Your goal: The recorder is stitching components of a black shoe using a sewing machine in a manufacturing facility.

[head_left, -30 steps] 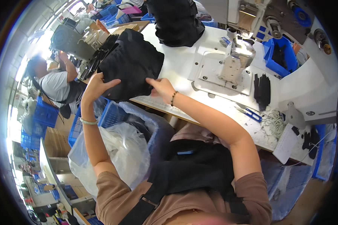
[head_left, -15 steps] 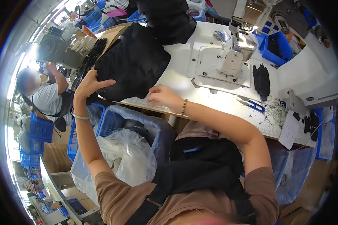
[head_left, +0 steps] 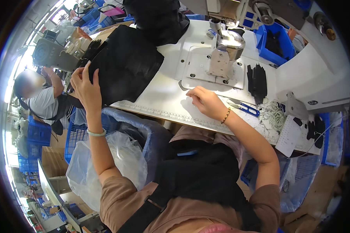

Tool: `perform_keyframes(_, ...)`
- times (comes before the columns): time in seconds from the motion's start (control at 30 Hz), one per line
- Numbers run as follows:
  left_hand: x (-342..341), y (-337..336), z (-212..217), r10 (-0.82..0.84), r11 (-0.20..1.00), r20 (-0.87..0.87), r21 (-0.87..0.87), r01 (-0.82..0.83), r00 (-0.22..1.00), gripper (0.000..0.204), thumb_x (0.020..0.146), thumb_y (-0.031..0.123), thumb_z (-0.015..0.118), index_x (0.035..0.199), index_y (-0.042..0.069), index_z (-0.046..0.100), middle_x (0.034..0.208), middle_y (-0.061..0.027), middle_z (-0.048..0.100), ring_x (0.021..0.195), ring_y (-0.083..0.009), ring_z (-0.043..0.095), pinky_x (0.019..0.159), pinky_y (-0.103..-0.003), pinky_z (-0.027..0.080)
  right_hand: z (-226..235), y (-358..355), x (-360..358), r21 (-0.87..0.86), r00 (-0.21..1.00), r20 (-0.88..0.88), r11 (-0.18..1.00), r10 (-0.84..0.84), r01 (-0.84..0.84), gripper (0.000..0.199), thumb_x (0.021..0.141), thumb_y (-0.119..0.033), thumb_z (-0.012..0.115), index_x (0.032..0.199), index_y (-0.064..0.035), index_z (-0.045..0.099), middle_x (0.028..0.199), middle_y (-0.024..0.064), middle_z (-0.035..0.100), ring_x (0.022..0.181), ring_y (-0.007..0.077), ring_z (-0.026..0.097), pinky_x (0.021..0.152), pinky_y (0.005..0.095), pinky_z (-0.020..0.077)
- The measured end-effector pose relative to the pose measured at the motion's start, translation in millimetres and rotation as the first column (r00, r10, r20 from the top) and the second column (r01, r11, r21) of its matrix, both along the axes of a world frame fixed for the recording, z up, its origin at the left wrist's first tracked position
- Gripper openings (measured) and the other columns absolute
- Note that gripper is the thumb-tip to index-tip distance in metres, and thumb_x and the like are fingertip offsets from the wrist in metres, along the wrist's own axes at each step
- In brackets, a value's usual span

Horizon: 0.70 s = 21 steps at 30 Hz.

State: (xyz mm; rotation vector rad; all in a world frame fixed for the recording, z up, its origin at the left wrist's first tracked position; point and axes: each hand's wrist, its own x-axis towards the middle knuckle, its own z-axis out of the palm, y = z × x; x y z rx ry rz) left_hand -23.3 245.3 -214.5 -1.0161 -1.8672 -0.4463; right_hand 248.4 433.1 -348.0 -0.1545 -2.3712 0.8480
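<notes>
At the cloth (head_left: 124, 64)'s left edge, the left hand (head_left: 87, 87), thumb spread from fingers, should press lightly to avoid creases; the right hand (head_left: 210, 103) curls loosely, empty.

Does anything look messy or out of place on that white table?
Yes, a little: a loose tangle of pale thread lies beside the blue-handled snips, with black scraps to its right. It looks untidy compared with the gathered black strips.

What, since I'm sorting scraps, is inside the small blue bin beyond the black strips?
Dark pieces, possibly fabric, lie inside the blue bin. They cover its bottom, so anything beneath them cannot be seen.
</notes>
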Motion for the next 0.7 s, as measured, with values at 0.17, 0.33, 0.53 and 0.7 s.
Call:
perform_keyframes(0.17,-9,-11,3,-0.008,1.0,0.251,0.027,0.001,0.968,0.028,0.085,0.024,0.059,0.102,0.003,0.054,0.09,-0.0187,0.059,0.084,-0.0355,0.058,0.072,-0.039,0.044,-4,4,-1,-0.233,1.0,0.02,0.972,0.014,-0.009,0.01,0.081,-0.003,0.053,0.09,-0.0033,0.056,0.086,0.0107,0.058,0.073,0.028,0.059,0.064,0.034,0.0479)
perform_keyframes(0.33,-16,-29,28,-0.137,0.99,0.382,0.033,0.135,0.914,0.024,0.087,0.021,0.056,0.102,0.004,0.048,0.078,-0.0215,0.059,0.071,-0.0353,0.06,0.063,-0.037,0.045,-4,6,-4,-0.232,1.0,0.002,0.973,0.01,-0.009,0.008,0.081,-0.003,0.052,0.087,-0.0024,0.057,0.087,0.0113,0.059,0.072,0.0284,0.058,0.064,0.0332,0.0478)
perform_keyframes(0.53,25,-42,44,-0.217,0.974,0.27,0.122,0.191,0.938,0.02,0.087,0.016,0.057,0.101,0.004,0.048,0.074,-0.0173,0.057,0.065,-0.0238,0.058,0.061,-0.029,0.044,17,0,2,-0.279,0.997,0.071,0.959,-0.025,0.044,0.011,0.081,-0.005,0.056,0.092,-0.0024,0.058,0.085,0.009,0.06,0.068,0.0209,0.059,0.063,0.031,0.0481)
perform_keyframes(0.7,100,-33,29,-0.591,0.781,0.432,0.516,0.351,0.681,0.022,0.086,0.007,0.059,0.102,0.0,0.047,0.081,-0.0013,0.052,0.071,-0.0042,0.047,0.064,-0.018,0.04,48,-37,6,-0.296,0.958,-0.263,0.936,0.113,-0.191,0.053,0.074,-0.024,0.072,0.118,-0.0034,0.05,0.113,0.013,0.052,0.096,0.0223,0.055,0.084,0.0333,0.045)
